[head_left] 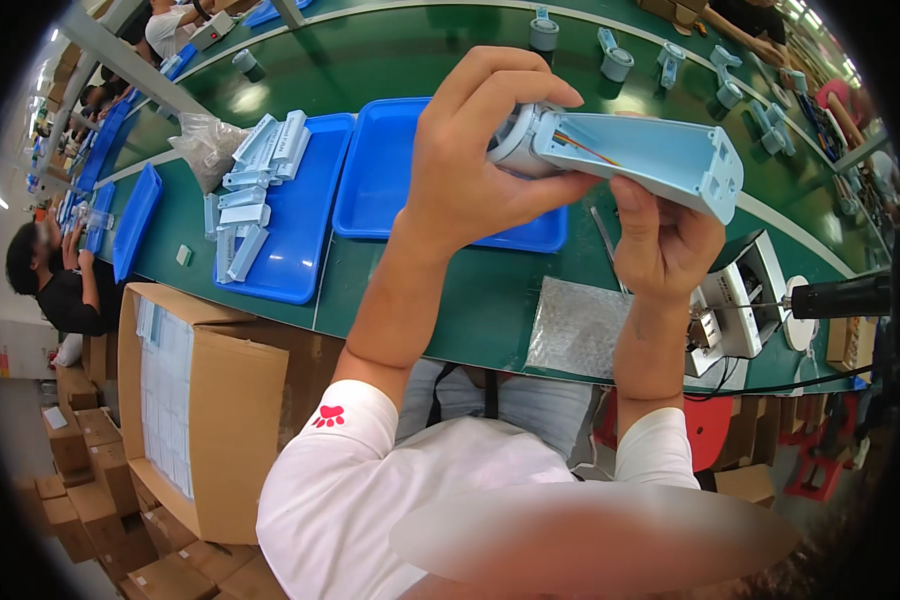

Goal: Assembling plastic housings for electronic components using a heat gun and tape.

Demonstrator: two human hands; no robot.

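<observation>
A light-blue plastic housing (660, 145) is held up in front of me, tilted, its hollow handle facing up. Thin coloured wires lie inside the handle near its round grey-blue head. My left hand (460, 165) wraps around that head with its fingers curled over the top. At the handle's underside, my right hand (667, 238) grips with the thumb along the near edge and the other fingers partly hidden behind it. Below the left hand lies a blue tray (375, 150). Another blue tray (288, 275) to the left carries several light-blue handle covers (245, 205).
A black electric screwdriver (840, 297) juts in from the right beside a white machine (755, 285). Bubble wrap (575, 325) lies at the bench's near edge. Similar housings (617, 64) stand along the green belt. An open carton (240, 430) sits at left; co-workers are beyond.
</observation>
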